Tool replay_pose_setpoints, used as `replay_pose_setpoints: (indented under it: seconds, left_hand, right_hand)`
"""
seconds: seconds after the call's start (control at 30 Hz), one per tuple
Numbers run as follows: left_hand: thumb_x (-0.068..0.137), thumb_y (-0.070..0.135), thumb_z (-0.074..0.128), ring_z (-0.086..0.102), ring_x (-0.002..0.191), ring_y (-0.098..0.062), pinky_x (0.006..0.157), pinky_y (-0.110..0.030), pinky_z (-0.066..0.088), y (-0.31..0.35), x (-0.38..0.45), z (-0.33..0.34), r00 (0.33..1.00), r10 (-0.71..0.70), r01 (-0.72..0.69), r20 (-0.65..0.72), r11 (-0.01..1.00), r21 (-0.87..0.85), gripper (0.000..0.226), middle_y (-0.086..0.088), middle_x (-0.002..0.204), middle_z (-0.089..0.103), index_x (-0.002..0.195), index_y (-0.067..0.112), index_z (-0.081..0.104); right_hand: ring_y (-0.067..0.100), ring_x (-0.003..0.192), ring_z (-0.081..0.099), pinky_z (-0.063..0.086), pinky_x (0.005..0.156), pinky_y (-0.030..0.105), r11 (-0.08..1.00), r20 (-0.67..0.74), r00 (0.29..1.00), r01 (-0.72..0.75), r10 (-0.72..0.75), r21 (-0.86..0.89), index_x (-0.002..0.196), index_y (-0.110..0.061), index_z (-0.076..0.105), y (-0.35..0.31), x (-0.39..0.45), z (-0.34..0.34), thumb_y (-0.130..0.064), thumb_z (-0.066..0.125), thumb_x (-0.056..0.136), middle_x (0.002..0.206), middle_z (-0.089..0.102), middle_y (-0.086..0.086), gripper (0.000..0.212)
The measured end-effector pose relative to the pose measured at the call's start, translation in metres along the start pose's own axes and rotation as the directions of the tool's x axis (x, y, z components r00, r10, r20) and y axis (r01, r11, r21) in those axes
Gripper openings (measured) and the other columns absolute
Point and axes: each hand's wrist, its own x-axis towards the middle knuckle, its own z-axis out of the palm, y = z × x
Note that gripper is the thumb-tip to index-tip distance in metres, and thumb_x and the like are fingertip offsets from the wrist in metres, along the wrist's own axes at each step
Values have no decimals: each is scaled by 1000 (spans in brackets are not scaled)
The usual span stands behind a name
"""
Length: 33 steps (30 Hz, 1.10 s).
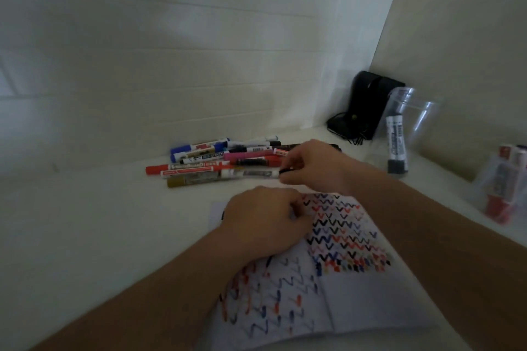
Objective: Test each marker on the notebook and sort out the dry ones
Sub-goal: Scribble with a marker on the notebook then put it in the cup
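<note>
An open notebook [368, 302] lies on the white table, its pages covered with rows of coloured zigzag test marks. My left hand [265, 222] rests knuckles-up on the notebook's upper left part with its fingers curled; I cannot see whether they hold anything. Just beyond the notebook, my right hand [310, 165] pinches the black end of a white marker [251, 174] that lies level at the front of a pile of markers [222, 158]. The pile holds blue, red, pink, black and gold markers.
A clear plastic cup [410, 122] with two markers standing in it is at the right, beside a black pouch [368, 105] in the wall corner. Another clear cup [504, 182] with several markers stands at the far right edge. Walls close off the back and right.
</note>
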Motion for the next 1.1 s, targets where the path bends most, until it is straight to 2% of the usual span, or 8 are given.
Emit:
replay_pose_setpoints:
  seconds: [0.17,0.3,0.4,0.5,0.6,0.77,0.97,1.1]
  left_hand:
    - [93,81,21,61,87,-6,76,-35,51,8,0,-5,999,-35,27,-38,981,-193,51,15,99,67,115,48,53]
    - [103,58,36,53,88,-3,77,-23,48,24,-2,3,961,170,-235,-218,918,-320,33,13,97,57,107,30,53]
    - [108,37,41,53,80,-7,66,-17,41,30,-4,8,947,166,-267,-276,885,-381,19,10,86,56,97,25,51]
    - [109,32,38,58,76,-8,61,-19,43,30,-6,5,948,194,-286,-252,867,-408,15,10,82,61,103,27,51]
    - [110,38,35,57,68,-7,59,-21,44,33,-8,9,945,300,-328,-133,886,-327,12,11,76,59,111,41,47]
    - [109,34,41,59,76,13,67,-7,41,39,-11,9,936,347,-347,-56,886,-308,29,39,84,61,138,39,46]
    - [97,64,49,55,61,-5,55,-28,46,33,-10,13,966,255,-228,39,915,-333,43,6,73,60,131,45,33]
    - [93,64,55,57,93,11,82,-21,50,29,-10,13,906,398,-393,147,918,-63,33,35,100,63,124,56,59]
  right_hand:
    - [14,68,61,48,65,27,758,64,991,-133,120,638,103,-12,76,32,-79,-16,-17,72,96,77,70,1,9]
    - [17,87,76,60,86,38,867,-38,999,0,21,498,99,-22,77,27,-109,6,-20,82,88,90,79,-2,12]
    - [16,68,67,59,72,37,903,-137,990,91,-36,419,85,-26,74,30,-114,11,-27,92,74,76,74,-5,20]
    - [10,55,47,44,54,26,795,-253,967,134,26,592,88,-16,61,35,-116,10,-38,82,70,62,54,-6,35]
    - [11,49,39,34,45,25,616,-249,968,170,43,769,113,-15,56,25,-119,16,-43,73,93,59,46,-6,38]
    - [15,51,37,27,45,25,572,-191,981,133,42,810,120,-17,70,17,-119,23,-34,46,108,60,46,-1,32]
    - [13,44,29,21,39,20,242,-110,976,63,189,968,86,-15,63,47,-126,-26,-27,59,94,55,39,2,14]
    - [17,49,41,26,44,22,398,-20,995,-21,97,917,76,-12,59,81,-148,-52,-25,78,82,63,46,8,24]
